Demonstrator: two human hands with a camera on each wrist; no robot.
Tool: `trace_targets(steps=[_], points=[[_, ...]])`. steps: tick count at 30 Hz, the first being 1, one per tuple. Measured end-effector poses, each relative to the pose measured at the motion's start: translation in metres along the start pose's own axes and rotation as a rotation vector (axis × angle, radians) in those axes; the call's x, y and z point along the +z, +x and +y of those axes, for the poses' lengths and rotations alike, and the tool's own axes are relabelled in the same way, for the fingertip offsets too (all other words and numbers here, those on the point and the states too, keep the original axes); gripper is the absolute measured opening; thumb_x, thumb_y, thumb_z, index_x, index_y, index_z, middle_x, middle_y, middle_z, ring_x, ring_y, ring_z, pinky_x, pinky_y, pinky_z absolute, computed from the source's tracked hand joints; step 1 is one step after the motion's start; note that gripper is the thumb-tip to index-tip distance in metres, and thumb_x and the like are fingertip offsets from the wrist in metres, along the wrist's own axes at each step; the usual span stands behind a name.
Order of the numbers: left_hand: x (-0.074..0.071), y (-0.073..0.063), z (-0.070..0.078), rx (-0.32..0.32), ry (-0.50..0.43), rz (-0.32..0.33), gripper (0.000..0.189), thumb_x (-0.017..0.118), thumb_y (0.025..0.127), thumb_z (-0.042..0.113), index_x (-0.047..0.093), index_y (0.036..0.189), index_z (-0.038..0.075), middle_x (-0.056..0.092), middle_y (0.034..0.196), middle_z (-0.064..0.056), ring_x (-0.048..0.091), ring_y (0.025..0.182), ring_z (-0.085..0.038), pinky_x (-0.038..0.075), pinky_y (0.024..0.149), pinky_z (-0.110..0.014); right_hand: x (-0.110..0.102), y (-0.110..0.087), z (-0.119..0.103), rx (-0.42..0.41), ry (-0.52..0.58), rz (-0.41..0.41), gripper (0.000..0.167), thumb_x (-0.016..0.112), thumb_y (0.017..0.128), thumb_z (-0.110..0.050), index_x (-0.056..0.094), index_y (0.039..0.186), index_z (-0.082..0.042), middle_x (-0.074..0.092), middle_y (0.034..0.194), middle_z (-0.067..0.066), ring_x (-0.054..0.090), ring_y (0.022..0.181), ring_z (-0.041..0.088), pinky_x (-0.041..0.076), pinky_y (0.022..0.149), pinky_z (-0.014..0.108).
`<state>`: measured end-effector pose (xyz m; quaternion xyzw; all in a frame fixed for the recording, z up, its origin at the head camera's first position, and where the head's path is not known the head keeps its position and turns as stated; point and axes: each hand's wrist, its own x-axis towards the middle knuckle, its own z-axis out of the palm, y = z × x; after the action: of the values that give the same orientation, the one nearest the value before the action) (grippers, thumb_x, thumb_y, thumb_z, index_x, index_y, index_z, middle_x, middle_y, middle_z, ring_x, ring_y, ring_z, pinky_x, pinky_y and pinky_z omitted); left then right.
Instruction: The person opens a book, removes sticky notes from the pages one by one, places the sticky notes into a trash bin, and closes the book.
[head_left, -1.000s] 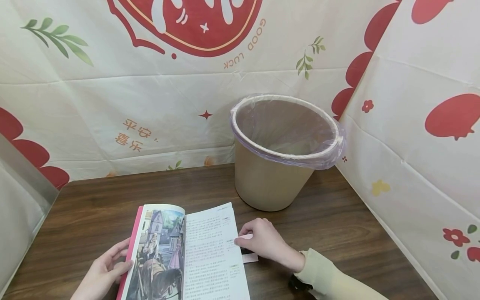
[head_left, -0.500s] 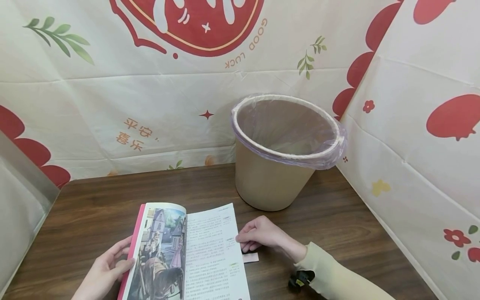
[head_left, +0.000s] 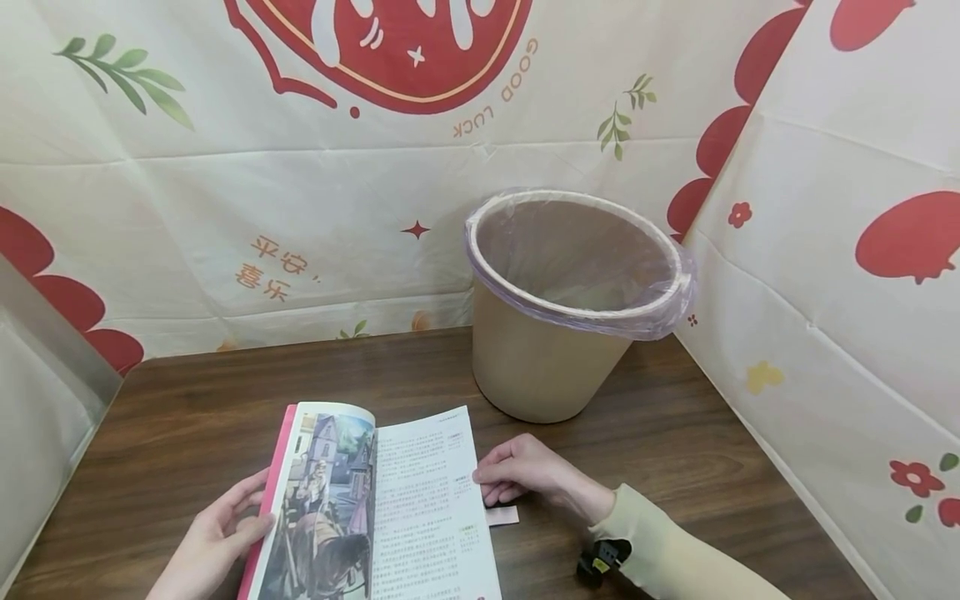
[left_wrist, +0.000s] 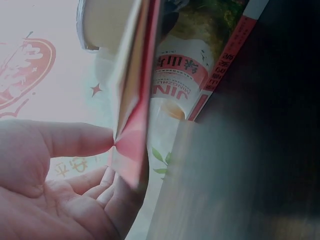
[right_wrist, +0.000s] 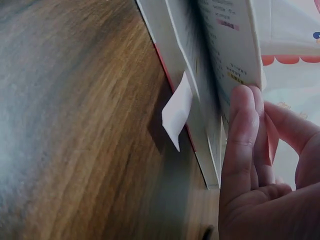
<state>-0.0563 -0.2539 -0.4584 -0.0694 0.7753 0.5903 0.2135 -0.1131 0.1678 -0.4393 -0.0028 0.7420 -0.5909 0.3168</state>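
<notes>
An open book (head_left: 431, 492) with a pink cover edge lies at the front of the table, a colour picture on its left page and print on its right. My left hand (head_left: 217, 533) holds its left edge, thumb over the pages and fingers behind the cover, as the left wrist view shows. At the right edge, my right hand (head_left: 525, 467) pinches the pages between thumb and fingers. A pale pink paper slip (right_wrist: 177, 111) sticks out from lower in the book, below that hand. Another bit of pink (right_wrist: 271, 140) shows between the right fingers and thumb, mostly hidden.
Behind the book, towards the right, stands a beige bin (head_left: 543, 358) lined with a thin purple bag. A printed cloth (head_left: 360, 200) hangs along the back and right of the wooden table (head_left: 210, 408). A small black device (head_left: 602, 560) sits by the right sleeve.
A pink slip that showed between the right thumb and fingers in the head view is covered now. The right fingers have lowered onto the page edge. The left hand keeps its grip.
</notes>
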Motion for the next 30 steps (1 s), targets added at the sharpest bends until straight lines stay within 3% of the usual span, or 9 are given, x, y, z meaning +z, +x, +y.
trace_targets(steps=[4,13,30], points=[[0.003,0.001,0.005,0.04,-0.002,-0.035,0.073,0.06,0.105,0.009,0.017,0.162,-0.009,0.067,0.132,-0.01,0.071,0.097,-0.003,0.063,0.081,-0.031,0.0,-0.001,-0.002,-0.029,-0.019,-0.011,0.023,0.075,0.093,-0.014,0.076,0.104,0.007,0.075,0.072,-0.001,0.069,0.063,0.005,0.055,0.059,0.016],[0.009,0.002,0.006,0.122,-0.039,-0.1,0.073,0.057,0.106,0.007,0.012,0.161,-0.014,0.066,0.106,0.027,0.073,0.096,0.001,0.063,0.078,-0.03,0.002,-0.003,-0.006,-0.079,-0.047,-0.019,0.026,0.071,0.096,-0.015,0.075,0.106,0.009,0.076,0.077,0.002,0.07,0.068,0.006,0.057,0.064,0.018],[0.021,0.001,0.015,0.212,-0.074,-0.109,0.07,0.056,0.106,0.004,0.016,0.161,-0.013,0.067,0.11,0.028,0.074,0.099,0.002,0.064,0.076,-0.03,0.015,-0.007,-0.025,-0.157,-0.09,-0.004,0.025,0.07,0.096,-0.014,0.076,0.103,0.009,0.077,0.078,0.004,0.069,0.068,0.005,0.06,0.068,0.022]])
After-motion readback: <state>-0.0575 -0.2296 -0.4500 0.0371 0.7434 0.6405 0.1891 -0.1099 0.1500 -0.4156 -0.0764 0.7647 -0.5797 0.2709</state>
